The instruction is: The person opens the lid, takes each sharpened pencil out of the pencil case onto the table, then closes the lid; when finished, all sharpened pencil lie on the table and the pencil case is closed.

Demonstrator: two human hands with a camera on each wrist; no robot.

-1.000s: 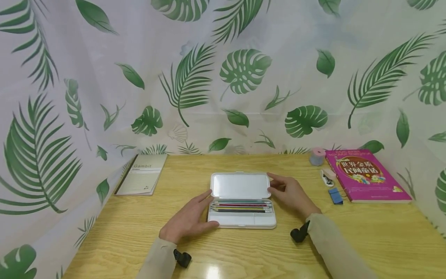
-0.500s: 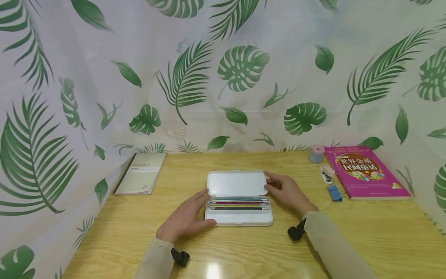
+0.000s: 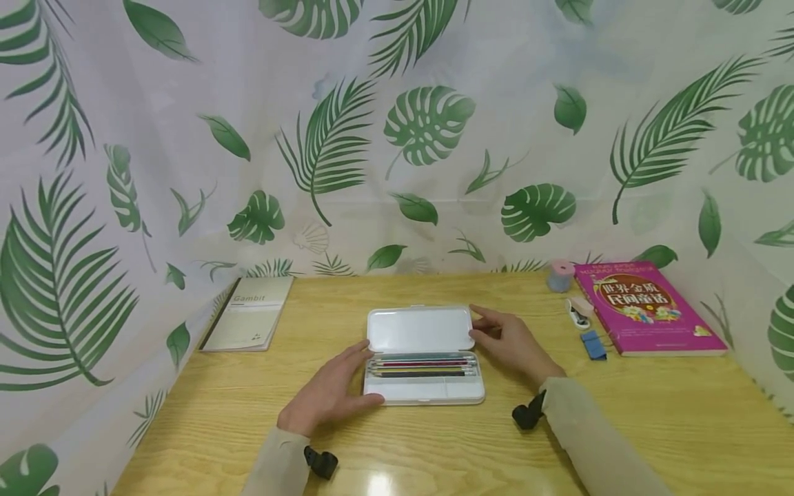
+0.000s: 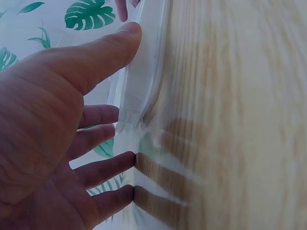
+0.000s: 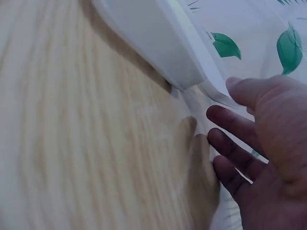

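Note:
A white pencil case (image 3: 403,391) lies with its lid (image 3: 419,329) swung back, away from the person. Several pencils (image 3: 422,366) sit side by side in its rear compartment. At the case's left side is my left hand (image 3: 329,391), its fingers extended and spread, the thumb at the front left corner. In the left wrist view the lower fingertips of this left hand (image 4: 53,124) reach the tabletop. My right hand (image 3: 511,344) holds the lid's right edge with thumb and index finger. The right wrist view shows the thumb of the right hand (image 5: 276,129) against the edge; its index finger is hidden there.
A notebook (image 3: 251,313) lies at the back left of the wooden table (image 3: 422,448). Toward the back right are a pink book (image 3: 651,310), a pink-and-grey spool-like item (image 3: 561,275), a small stapler-like object (image 3: 578,313) and a blue binder clip (image 3: 593,346). A leaf-print cloth (image 3: 347,151) hangs behind.
The head view has shifted slightly. Both hands keep their places at the pencil case, and its lid stays open.

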